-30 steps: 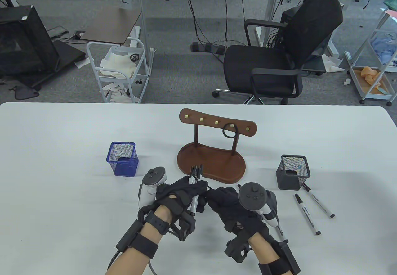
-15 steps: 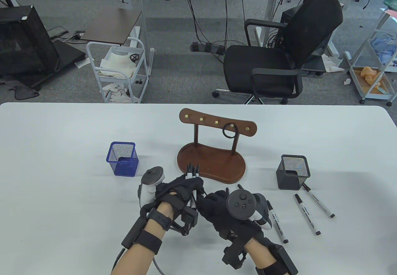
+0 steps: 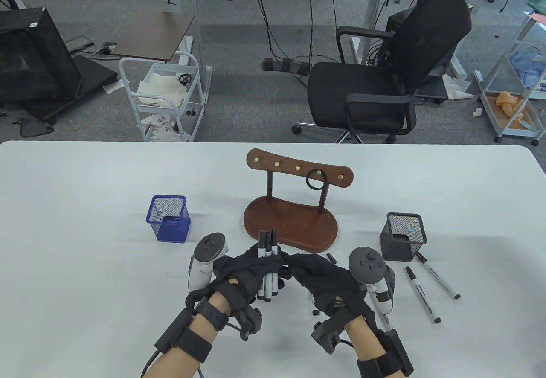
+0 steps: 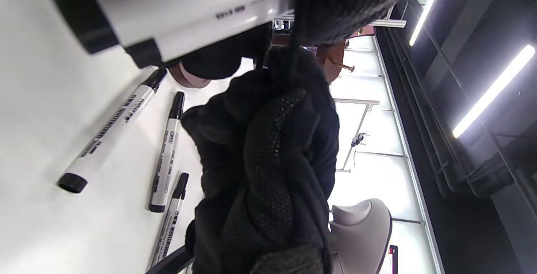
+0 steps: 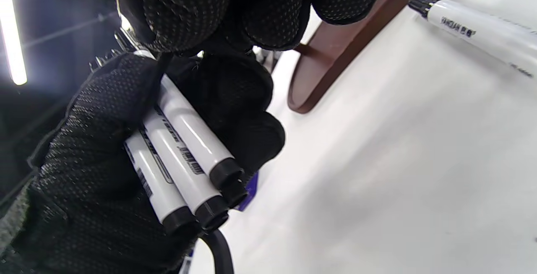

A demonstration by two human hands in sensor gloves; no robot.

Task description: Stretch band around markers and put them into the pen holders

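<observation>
My left hand [image 3: 243,273] is clenched around a bundle of three markers [image 3: 268,267], holding them side by side and near upright above the table's [image 3: 85,224] near edge, just in front of the wooden stand's [image 3: 291,224] tray. My right hand [image 3: 318,277] meets it at the bundle, fingers curled in against the barrels; I judge it is working a band there, but the band itself is hidden under the gloves, so I cannot tell whether it is on. A spare band [image 3: 316,180] hangs from a peg on the stand's rail.

The blue holder [image 3: 169,218] sits left of the stand, the black holder [image 3: 403,236] right of it, both with no markers showing. Loose markers [image 3: 426,286] lie by the black holder towards the near right.

The risks I see: the band snapping off my fingertips if stretched unevenly, or one marker sliding out of the bundle if my left grip loosens while the right pulls.
</observation>
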